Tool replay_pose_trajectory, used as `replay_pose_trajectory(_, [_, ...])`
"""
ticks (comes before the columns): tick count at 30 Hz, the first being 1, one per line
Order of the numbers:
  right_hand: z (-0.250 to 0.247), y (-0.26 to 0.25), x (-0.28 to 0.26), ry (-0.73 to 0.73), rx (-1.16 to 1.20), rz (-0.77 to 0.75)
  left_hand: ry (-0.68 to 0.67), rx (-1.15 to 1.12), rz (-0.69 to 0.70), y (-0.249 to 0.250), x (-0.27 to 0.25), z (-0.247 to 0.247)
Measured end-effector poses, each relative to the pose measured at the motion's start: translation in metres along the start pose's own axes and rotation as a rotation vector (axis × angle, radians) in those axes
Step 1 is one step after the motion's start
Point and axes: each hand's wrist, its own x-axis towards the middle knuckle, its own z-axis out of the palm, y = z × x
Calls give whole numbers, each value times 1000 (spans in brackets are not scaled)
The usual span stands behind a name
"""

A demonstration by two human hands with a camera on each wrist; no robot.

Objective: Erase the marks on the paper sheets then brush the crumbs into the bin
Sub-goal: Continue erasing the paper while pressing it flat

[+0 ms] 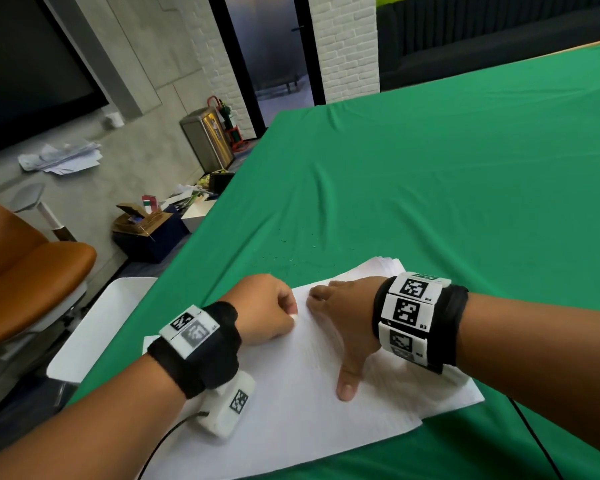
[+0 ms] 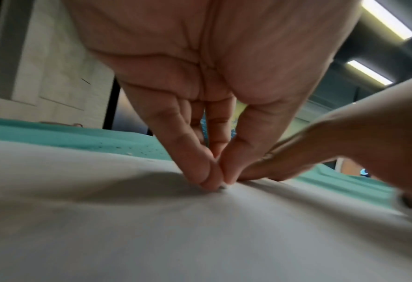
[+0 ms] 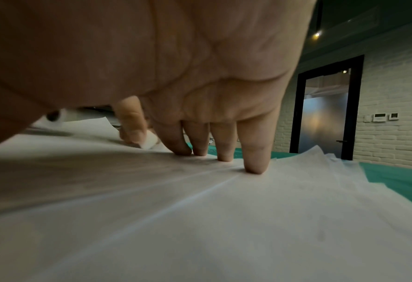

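1. White paper sheets lie in a loose stack on a green tablecloth, near the table's left edge — the long axis runs from the near left toward the far right.
2. The left hand pinches a small white eraser between thumb and fingertips, its tip pressed to the top sheet.
3. The right hand lies flat just beside it, fingers straight, thumb spread toward the person — grasping nothing.
4. Dark eraser crumbs speckle the cloth beyond the stack.
5. A white bin sits below the table's left edge.
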Motion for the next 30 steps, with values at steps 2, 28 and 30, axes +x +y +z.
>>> replay_pose_trajectory(2, [-2,-1,-3,-9,-4,7,-72,-51,-21,1,-2,-1])
replay_pose_trajectory(28, [-1,0,0,-38,12,23,-126,-356,-63,-4,-14,5])
replay_pose_trajectory(30, [-2,0,1,-41,8,23,-72,-354,-72,-3,-6,1])
